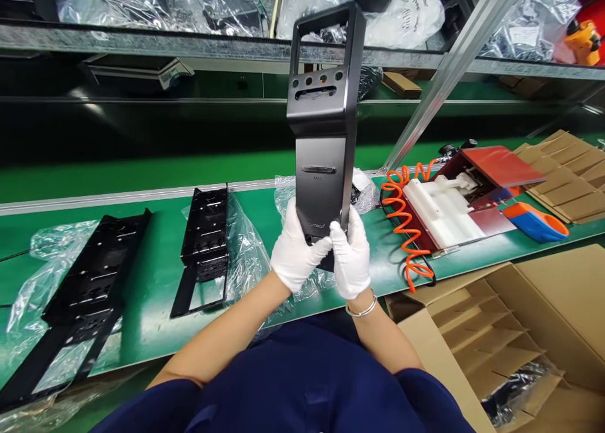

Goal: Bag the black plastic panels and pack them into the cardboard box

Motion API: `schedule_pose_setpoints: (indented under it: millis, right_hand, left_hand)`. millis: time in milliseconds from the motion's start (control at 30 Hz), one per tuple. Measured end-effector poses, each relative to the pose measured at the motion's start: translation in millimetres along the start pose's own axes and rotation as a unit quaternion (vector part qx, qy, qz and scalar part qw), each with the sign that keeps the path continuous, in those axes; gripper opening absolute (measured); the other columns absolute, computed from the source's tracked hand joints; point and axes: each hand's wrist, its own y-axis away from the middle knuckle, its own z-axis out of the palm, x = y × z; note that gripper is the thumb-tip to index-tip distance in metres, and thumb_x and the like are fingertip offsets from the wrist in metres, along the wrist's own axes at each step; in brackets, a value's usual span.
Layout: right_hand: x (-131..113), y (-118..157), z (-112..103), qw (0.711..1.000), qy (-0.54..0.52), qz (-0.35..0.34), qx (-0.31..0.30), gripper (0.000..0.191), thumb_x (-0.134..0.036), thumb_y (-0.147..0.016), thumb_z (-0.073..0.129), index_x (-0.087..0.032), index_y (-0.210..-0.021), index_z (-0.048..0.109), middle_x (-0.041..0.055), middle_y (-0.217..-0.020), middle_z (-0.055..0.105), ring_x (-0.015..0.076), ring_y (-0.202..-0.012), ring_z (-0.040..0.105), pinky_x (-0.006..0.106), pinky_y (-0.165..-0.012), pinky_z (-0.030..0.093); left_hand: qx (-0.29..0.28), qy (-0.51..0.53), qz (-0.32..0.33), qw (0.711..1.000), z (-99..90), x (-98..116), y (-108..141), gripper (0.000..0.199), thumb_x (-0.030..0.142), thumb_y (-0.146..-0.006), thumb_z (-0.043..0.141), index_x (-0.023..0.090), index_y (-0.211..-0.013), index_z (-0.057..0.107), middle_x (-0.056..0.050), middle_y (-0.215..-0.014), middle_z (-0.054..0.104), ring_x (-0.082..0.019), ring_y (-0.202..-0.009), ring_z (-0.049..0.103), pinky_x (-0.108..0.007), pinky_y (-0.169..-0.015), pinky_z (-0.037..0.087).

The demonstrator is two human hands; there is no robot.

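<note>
A long black housing (321, 162) with a rectangular open frame at its top, a row of round holes and a slot is held upright above the bench. My left hand (297, 251), in a white glove, grips its lower left edge. At the lower right edge my right hand (350, 253), also gloved, is closed on it, thumb near the bottom corner. Two similar black housings lie on the green bench (155, 332) to the left, a nearer one (89, 282) and a smaller-looking one (207, 231), hollow sides up. Clear plastic wrap (248, 250) lies beside them.
On the right are a coiled orange hose (401, 212), a red and white fixture (444, 209), a blue-orange object (536, 222) and cardboard dividers (571, 174). An open carton (439, 370) stands at lower right. A metal shelf (189, 45) with bagged parts crosses above.
</note>
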Motion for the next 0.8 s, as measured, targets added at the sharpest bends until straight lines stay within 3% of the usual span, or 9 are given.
schedule_pose_setpoints:
  millis: [267, 633, 700, 800]
  right_hand:
    - [-6.4, 0.8, -0.4, 0.999, 0.043, -0.029, 0.005, 0.068, -0.050, -0.095, 0.061, -0.021, -0.155, 0.045, 0.0081, -0.157, 0.050, 0.0240, -0.139, 0.057, 0.042, -0.120, 0.048]
    - [-7.2, -4.1, 2.3, 1.000, 0.024, -0.011, 0.014, 0.065, -0.050, -0.092, 0.063, -0.020, -0.149, 0.052, 0.0063, -0.156, 0.051, 0.0232, -0.143, 0.053, 0.039, -0.121, 0.048]
    - [-7.4, -5.0, 1.8, 1.000, 0.013, 0.002, 0.016, 0.068, -0.052, -0.091, 0.063, -0.020, -0.150, 0.052, 0.0065, -0.157, 0.051, 0.0237, -0.144, 0.052, 0.040, -0.122, 0.047]
    - [-11.5, -4.5, -0.8, 1.000, 0.004, 0.022, -0.005, 0.074, -0.055, -0.089, 0.065, -0.020, -0.153, 0.049, 0.0059, -0.160, 0.047, 0.0246, -0.146, 0.050, 0.041, -0.123, 0.045]
  left_hand:
    - [0.006, -0.041, 0.008, 0.999, 1.7, -12.4, 6.1, 0.088, 0.060, -0.099, 0.047, 0.013, -0.164, 0.011, -0.025, -0.161, 0.042, -0.034, -0.140, 0.055, -0.049, -0.112, 0.049]
    - [0.001, -0.024, 0.032, 0.999, -2.9, -10.6, 5.4, 0.081, 0.057, -0.101, 0.045, 0.014, -0.163, 0.015, -0.024, -0.164, 0.038, -0.032, -0.148, 0.045, -0.050, -0.120, 0.040]
    - [0.003, -0.004, 0.041, 0.999, -5.7, -7.9, 3.2, 0.077, 0.056, -0.102, 0.043, 0.014, -0.162, 0.020, -0.022, -0.162, 0.041, -0.031, -0.148, 0.046, -0.049, -0.122, 0.039]
    - [-0.008, 0.084, 0.056, 0.995, -11.9, -3.1, -3.2, 0.065, 0.060, -0.103, 0.039, 0.020, -0.153, 0.043, -0.016, -0.154, 0.053, -0.029, -0.144, 0.049, -0.049, -0.123, 0.036]
